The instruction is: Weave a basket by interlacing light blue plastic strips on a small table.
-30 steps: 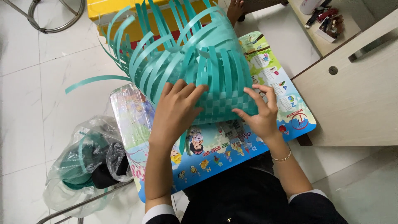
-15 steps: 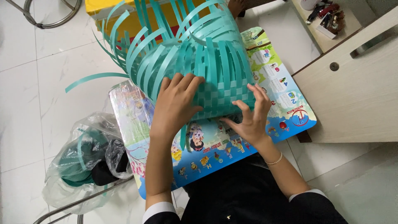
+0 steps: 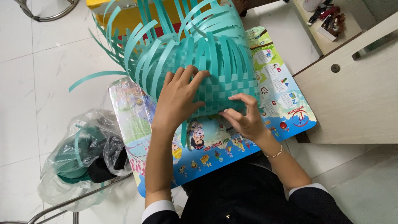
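both hands (image 3: 178,103) (image 3: 244,118) press basket (image 3: 224,79) edge on table (image 3: 286,112).

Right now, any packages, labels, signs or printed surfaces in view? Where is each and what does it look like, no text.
Printed board: under the teal woven basket and both hands, rectangular, blue-edged, with colourful cartoon pictures.
Clear plastic bag: on the floor to the person's left, crumpled, holding teal strips and something dark.
Yellow box: beyond the basket at the top edge, yellow with a red patch, mostly hidden.
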